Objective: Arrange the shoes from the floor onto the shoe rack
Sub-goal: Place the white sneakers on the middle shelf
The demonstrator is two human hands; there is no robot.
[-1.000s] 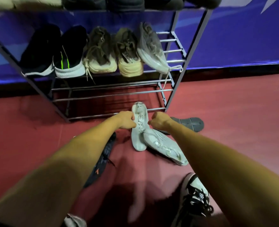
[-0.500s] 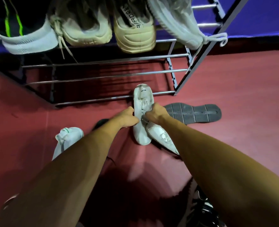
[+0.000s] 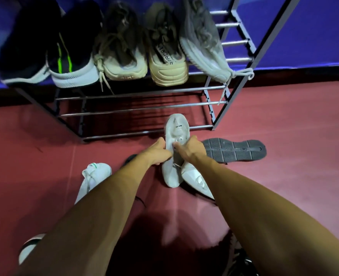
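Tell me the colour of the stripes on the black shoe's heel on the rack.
Neon green, two stripes on the black shoe, seen in the head view.

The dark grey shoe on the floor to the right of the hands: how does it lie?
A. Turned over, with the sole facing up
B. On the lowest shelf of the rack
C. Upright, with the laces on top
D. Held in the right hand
A: the dark grey shoe shows its grooved tread facing up, lying on the red floor beside the right hand, outside the rack.
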